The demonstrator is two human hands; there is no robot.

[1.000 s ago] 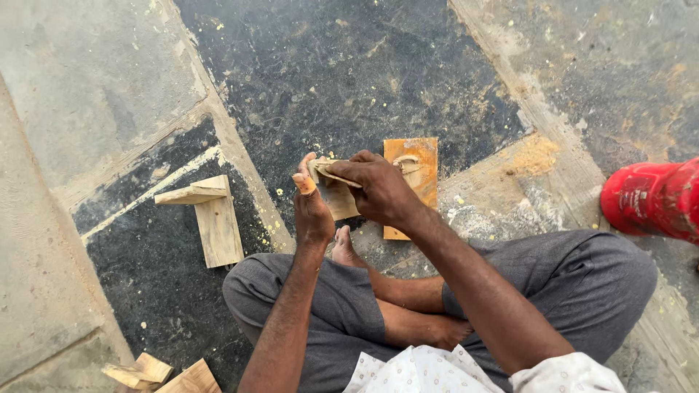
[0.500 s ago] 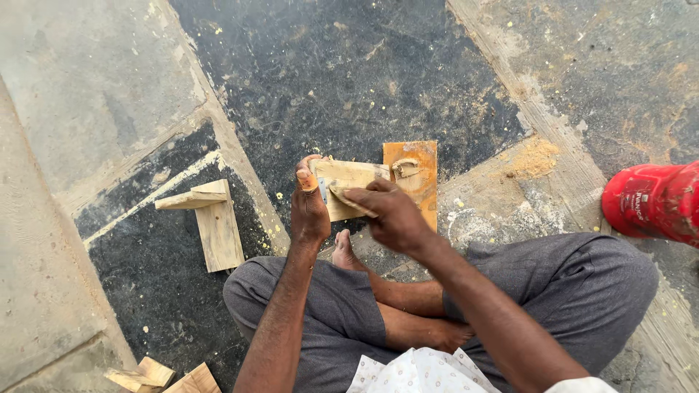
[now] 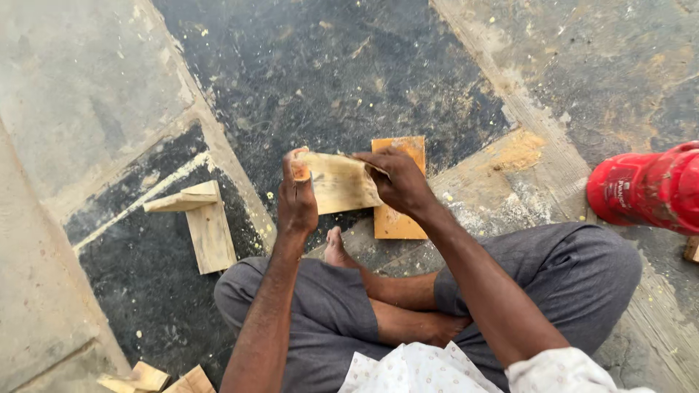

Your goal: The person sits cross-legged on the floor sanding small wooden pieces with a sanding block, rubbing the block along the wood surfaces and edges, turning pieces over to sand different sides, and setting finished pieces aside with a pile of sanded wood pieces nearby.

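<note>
Open dark floor ahead; orange rectangular wooden board (image 3: 397, 211) just behind, pale L-shaped wooden offcut (image 3: 200, 222) well to the left, red plastic container (image 3: 644, 189) well to the right. Pale flat wooden block (image 3: 338, 182) raised above the bare foot (image 3: 336, 249). Left hand (image 3: 297, 198) clamped on its left end, thumb up; right hand (image 3: 397, 178) gripping the right edge, wrist bent.

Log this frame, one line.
left hand: holds wood piece | right hand: holds same piece | orange board: on floor beneath
</note>
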